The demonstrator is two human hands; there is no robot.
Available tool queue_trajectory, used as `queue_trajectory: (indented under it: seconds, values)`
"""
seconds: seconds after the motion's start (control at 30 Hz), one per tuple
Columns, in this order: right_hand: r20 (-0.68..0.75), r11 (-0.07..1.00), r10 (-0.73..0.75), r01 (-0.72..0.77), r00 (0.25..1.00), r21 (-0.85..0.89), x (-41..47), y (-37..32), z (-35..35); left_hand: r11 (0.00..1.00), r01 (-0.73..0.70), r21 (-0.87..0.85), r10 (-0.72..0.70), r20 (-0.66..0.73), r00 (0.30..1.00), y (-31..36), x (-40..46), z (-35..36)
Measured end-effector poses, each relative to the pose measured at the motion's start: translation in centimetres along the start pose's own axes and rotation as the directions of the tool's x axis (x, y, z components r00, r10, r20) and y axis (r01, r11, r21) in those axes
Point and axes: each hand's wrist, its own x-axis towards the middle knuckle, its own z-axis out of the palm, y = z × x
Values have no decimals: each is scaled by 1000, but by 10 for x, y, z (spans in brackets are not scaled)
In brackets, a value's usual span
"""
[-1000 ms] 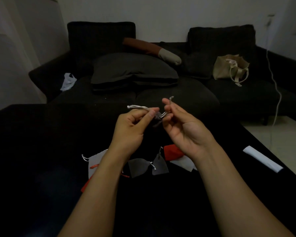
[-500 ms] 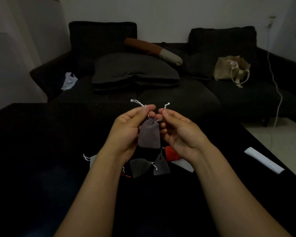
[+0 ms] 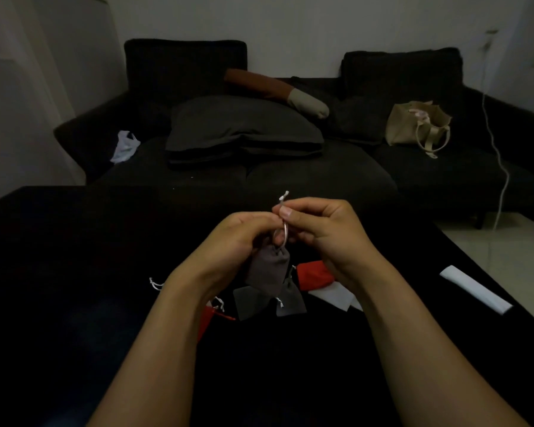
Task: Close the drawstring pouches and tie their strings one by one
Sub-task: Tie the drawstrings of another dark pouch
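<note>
A small brown-grey drawstring pouch (image 3: 270, 269) hangs in the air over the black table (image 3: 74, 272), its mouth drawn together. My left hand (image 3: 238, 238) pinches its pale string (image 3: 283, 217) just above the mouth. My right hand (image 3: 324, 229) pinches the same string higher up, and a knotted end pokes out above the fingers. Below on the table lie two grey pouches (image 3: 252, 302) (image 3: 290, 298), a red pouch (image 3: 315, 274), a white pouch (image 3: 333, 295) and part of another red one (image 3: 207, 318), partly hidden by my arms.
A white folded strip (image 3: 475, 289) lies at the table's right side. Beyond the table stands a dark sofa (image 3: 290, 174) with a big cushion (image 3: 244, 127), a beige tote bag (image 3: 416, 124) and a white plastic bag (image 3: 125, 146). A white cable (image 3: 500, 155) hangs at right.
The hands have come together above the pouch. The two string ends, held apart before, are now gathered between the fingertips, and the pouch hangs lower.
</note>
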Motion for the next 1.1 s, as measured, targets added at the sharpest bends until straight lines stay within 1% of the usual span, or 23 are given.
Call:
queue_trajectory:
  seconds: [0.07, 0.1, 0.23, 0.3, 0.4, 0.5, 0.63, 0.77, 0.83, 0.9, 1.0, 1.03, 1.1]
  values:
    - [-23, 999, -8, 7, 1000, -48, -1, -1, -2, 993, -6, 121, 2, 40, 999, -1, -2, 0]
    - [-28, 997, 0, -2, 1000, -72, -2, -2, -2, 988, -15, 154, 10, 32, 999, -3, -3, 2]
    - [-48, 993, 65, -69, 997, -99, -3, -2, -4, 978, -28, 207, 31, -11, 999, -7, -2, 10]
    - [-46, 992, 67, -71, 997, -105, -2, -2, -5, 985, -10, 172, 20, -54, 998, -7, 1, 11]
    - [-109, 993, 54, -65, 993, -97, -1, -2, -3, 996, 20, 82, -9, -136, 991, -5, 4, 12]
    - [-149, 994, 56, -69, 987, -83, 0, -2, -1, 998, 34, 46, -22, -241, 970, -9, 7, 12]
    - [-156, 992, 103, -113, 982, -60, 1, -4, -1, 999, 11, 40, 5, -384, 923, -16, 9, 13]
    - [-157, 992, 113, -120, 981, -41, -1, -5, -2, 997, -79, -9, 67, -449, 891, -16, 11, 12]
    - [-97, 988, 155, -156, 983, -9, -2, -5, -1, 993, -113, -35, 85, -443, 893, -14, 9, 11]
    - [-14, 978, 208, -208, 978, -13, -3, -3, 1, 992, -123, -27, 102, -401, 910, -11, 5, 10]
    - [97, 959, 275, -266, 957, -98, -5, -1, 0, 997, -55, -48, 38, -287, 957, -7, 0, 7]
    - [115, 954, 288, -274, 951, -120, -5, -1, -2, 998, -34, -58, 19, -254, 967, -6, -1, 5]
    - [113, 949, 297, -279, 948, -148, -5, -2, -5, 998, -37, -45, 27, -213, 977, -4, -3, 2]
